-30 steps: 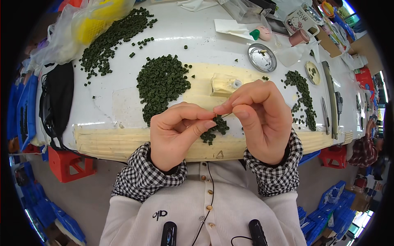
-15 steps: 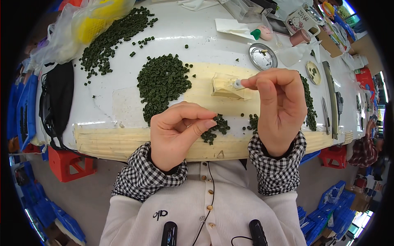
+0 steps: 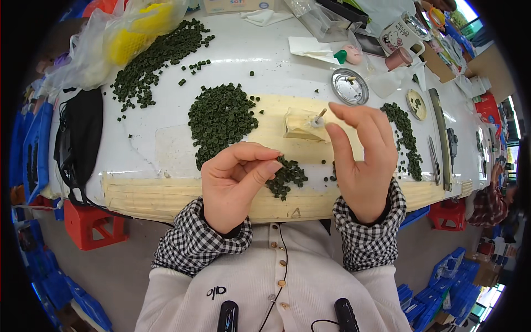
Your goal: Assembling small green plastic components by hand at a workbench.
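Note:
My left hand (image 3: 235, 185) is closed, thumb and forefinger pinched together; what sits at their tips is too small to make out. Just beyond those fingertips lies a small heap of dark green plastic pieces (image 3: 290, 178). My right hand (image 3: 365, 157) is open, thumb and forefinger apart, with nothing visible between them. Close to its fingertips a thin brownish stick (image 3: 321, 114) stands tilted in a whitish lump (image 3: 317, 122) on top of a tape-wrapped block (image 3: 297, 133). Left of the block is a larger pile of the green pieces (image 3: 218, 119).
More green pieces (image 3: 157, 55) spread at the far left beside a clear plastic bag (image 3: 91, 61), and others (image 3: 406, 141) lie at right. A round metal lid (image 3: 349, 87), small dish (image 3: 416, 105), tweezers (image 3: 433, 160) and white mug (image 3: 399, 37) stand around the right side.
My right hand has let go of the stick at the block and opened, drawing back slightly. The left hand keeps its pinch, almost in place. The whole view has shifted a little.

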`<action>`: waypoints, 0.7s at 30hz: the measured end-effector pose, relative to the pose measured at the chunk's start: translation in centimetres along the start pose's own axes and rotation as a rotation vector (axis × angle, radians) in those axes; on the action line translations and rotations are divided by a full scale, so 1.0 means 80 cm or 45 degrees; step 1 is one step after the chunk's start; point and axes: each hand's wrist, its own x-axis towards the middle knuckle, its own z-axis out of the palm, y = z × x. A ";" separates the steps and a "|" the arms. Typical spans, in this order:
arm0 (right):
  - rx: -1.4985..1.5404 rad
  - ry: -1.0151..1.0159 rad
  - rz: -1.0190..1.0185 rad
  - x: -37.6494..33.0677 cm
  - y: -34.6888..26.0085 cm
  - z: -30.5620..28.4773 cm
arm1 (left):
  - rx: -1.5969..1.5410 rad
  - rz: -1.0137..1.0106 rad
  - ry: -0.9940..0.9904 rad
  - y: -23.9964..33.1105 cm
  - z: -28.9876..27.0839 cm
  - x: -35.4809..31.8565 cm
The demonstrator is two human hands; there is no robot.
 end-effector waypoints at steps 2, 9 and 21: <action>0.218 -0.171 0.101 -0.015 -0.018 -0.011 | 0.006 -0.001 0.004 -0.001 -0.003 -0.001; 0.614 -0.352 0.239 -0.048 -0.040 0.001 | 0.043 0.044 -0.032 0.002 -0.001 -0.001; 0.509 -0.334 0.055 -0.049 -0.031 0.001 | 0.092 0.026 -0.101 -0.001 -0.006 0.002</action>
